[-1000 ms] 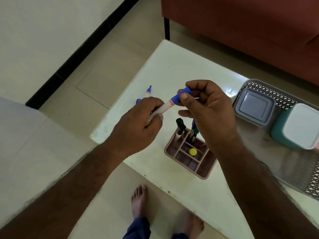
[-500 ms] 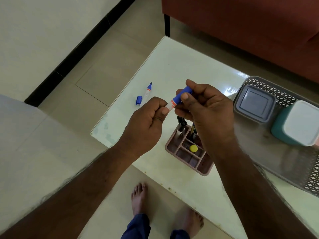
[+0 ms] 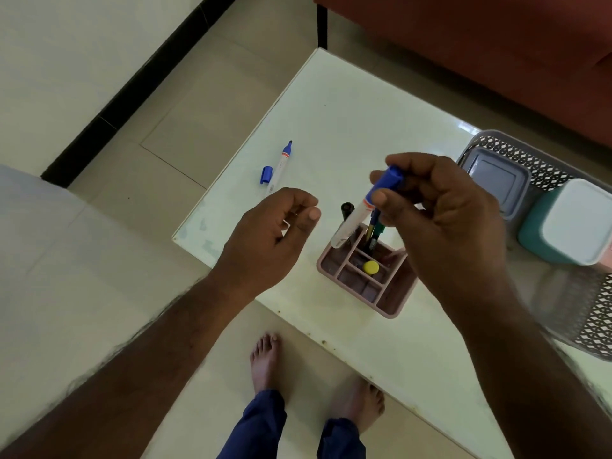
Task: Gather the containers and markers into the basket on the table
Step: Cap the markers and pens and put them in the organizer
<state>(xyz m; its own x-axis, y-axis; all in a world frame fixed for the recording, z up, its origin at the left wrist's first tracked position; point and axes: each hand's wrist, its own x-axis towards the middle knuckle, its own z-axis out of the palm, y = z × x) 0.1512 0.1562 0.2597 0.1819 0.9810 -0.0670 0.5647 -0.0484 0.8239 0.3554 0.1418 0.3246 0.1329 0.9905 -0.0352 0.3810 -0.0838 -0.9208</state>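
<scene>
My right hand [image 3: 443,220] pinches a capped blue and white marker [image 3: 367,202] by its blue cap, its body slanting down over a pink divided organizer [image 3: 371,279]. My left hand [image 3: 271,236] hovers to the left of the marker with loosely curled fingers and holds nothing. A second blue marker [image 3: 281,164] lies uncapped on the white table [image 3: 347,111], its loose blue cap [image 3: 266,174] beside it. At the right, a grey lattice basket [image 3: 530,150] holds a grey lidded container [image 3: 496,183] and a teal container with a white lid [image 3: 569,220].
The organizer holds several pens, a black marker [image 3: 347,210] and a yellow round piece [image 3: 371,267]. The table's near edge runs diagonally above my bare feet [image 3: 265,362]. A red sofa [image 3: 496,44] stands behind the table, tiled floor to the left.
My left hand has let go of the marker and drawn back to the left. My right hand alone now holds the marker by its cap, tilted more steeply over the organizer.
</scene>
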